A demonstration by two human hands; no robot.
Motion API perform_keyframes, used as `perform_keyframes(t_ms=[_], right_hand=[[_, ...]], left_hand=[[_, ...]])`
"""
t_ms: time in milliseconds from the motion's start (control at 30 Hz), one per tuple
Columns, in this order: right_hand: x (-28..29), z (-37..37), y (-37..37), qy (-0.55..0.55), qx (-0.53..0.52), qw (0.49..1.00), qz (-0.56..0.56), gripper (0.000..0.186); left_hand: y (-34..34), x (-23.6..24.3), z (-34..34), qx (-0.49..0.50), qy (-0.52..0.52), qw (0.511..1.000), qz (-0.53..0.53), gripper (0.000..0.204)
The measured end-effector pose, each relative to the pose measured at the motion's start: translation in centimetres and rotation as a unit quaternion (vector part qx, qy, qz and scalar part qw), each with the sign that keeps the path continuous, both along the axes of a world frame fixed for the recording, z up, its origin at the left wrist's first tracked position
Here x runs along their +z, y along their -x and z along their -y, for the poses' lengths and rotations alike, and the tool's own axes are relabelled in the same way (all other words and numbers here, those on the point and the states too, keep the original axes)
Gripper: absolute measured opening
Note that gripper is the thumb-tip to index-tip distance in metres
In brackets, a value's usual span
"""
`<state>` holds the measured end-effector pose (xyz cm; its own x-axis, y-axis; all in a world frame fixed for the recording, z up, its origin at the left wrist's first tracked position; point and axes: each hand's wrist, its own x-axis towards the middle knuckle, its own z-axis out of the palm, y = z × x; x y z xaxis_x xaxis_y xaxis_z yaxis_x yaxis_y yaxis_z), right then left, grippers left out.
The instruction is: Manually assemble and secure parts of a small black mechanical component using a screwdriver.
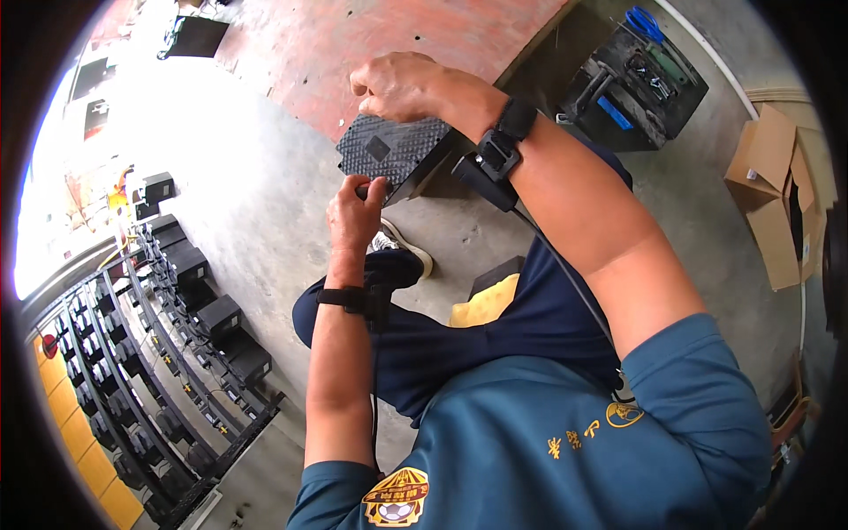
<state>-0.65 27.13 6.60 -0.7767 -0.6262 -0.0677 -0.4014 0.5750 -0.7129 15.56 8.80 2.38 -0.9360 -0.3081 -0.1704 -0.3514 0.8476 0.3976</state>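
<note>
A black box (393, 152) with a ridged top and a dark diamond-shaped patch stands in front of me, beyond my knees. At its near left corner is my left hand (355, 215), its thumb and fingers closed round something small and dark that I cannot make out. My right hand (402, 87) is over the far edge of the box with its fingers curled in. Whatever those fingers hold, if anything, is hidden. Both wrists wear black straps, and a cable runs down from the right one.
To the right, a black tool stand (649, 119) carries blue-handled scissors (644, 24) and other tools. An open cardboard box (777, 199) lies at the far right. A rack (132, 371) of black units lines the left. A yellow cushion (486, 303) shows between my legs.
</note>
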Motion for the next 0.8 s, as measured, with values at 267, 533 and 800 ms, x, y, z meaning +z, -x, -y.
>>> perform_keyframes(t_ms=[267,533,800], right_hand=[[0.7,-0.3,0.0,0.010,0.016,0.999,0.027,0.033],[0.8,-0.4,0.0,0.010,0.018,0.999,0.029,0.033],[0.2,0.0,-0.2,0.034,0.021,0.999,0.000,0.033]], left_hand=[[1.8,1.3,1.6,-0.218,0.012,0.973,0.068,0.020],[1.9,2.9,0.8,-0.109,0.093,0.982,0.124,0.055],[1.6,1.3,-0.4,-0.001,0.107,0.985,0.137,0.055]])
